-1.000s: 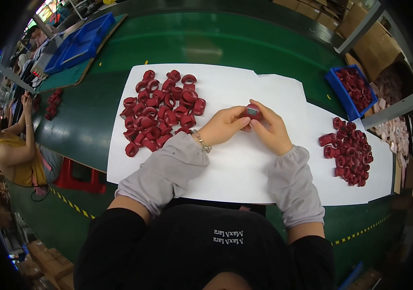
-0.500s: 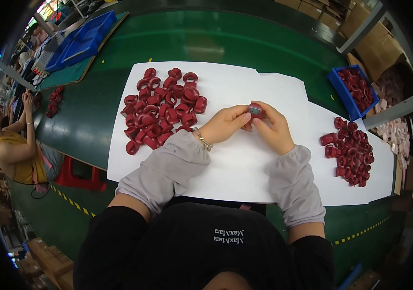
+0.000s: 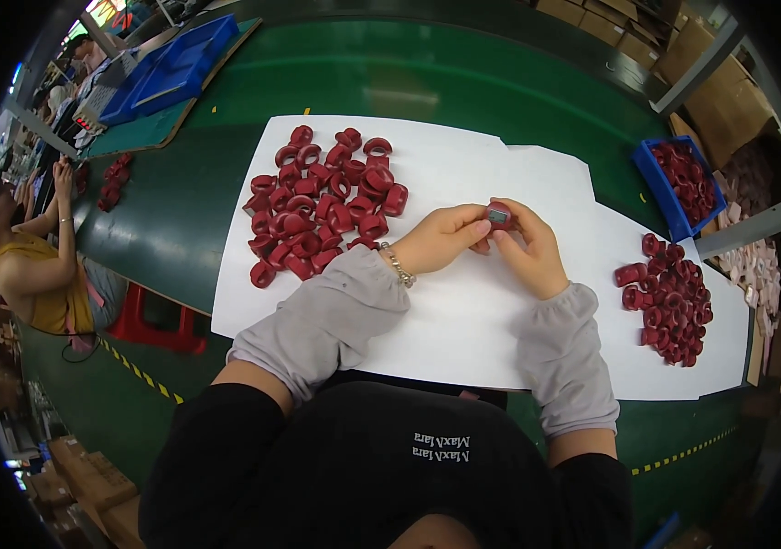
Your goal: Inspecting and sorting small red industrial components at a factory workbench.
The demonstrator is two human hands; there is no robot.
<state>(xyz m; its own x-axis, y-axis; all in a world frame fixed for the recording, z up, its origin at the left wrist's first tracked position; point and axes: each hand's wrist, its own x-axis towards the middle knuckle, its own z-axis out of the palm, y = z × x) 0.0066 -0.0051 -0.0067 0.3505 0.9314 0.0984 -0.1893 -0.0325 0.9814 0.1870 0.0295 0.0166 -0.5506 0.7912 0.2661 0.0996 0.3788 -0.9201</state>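
Observation:
Over the white paper, I hold a dark red ring with a small grey display (image 3: pixel 498 216) between both hands. My left hand (image 3: pixel 442 240) pinches it from the left with thumb and fingers. From the right, my right hand (image 3: pixel 534 249) grips it, thumb below the display and fingers behind. The fingertips hide part of the ring. To the left of my left hand lies a loose pile of similar dark red rings (image 3: pixel 322 203). Another pile of red rings (image 3: pixel 676 306) sits right of my right hand.
White paper (image 3: pixel 445 334) covers the near part of the green table (image 3: pixel 463 87). A blue bin of red rings (image 3: pixel 683 188) stands at the far right by a metal post. Blue trays (image 3: pixel 171 73) lie far left. Another person (image 3: pixel 47 265) sits at the left edge.
The whole view has shifted slightly, so the scene sits a little farther right. Both hands still hold the ring, with its display facing up, and their grip looks nearly the same.

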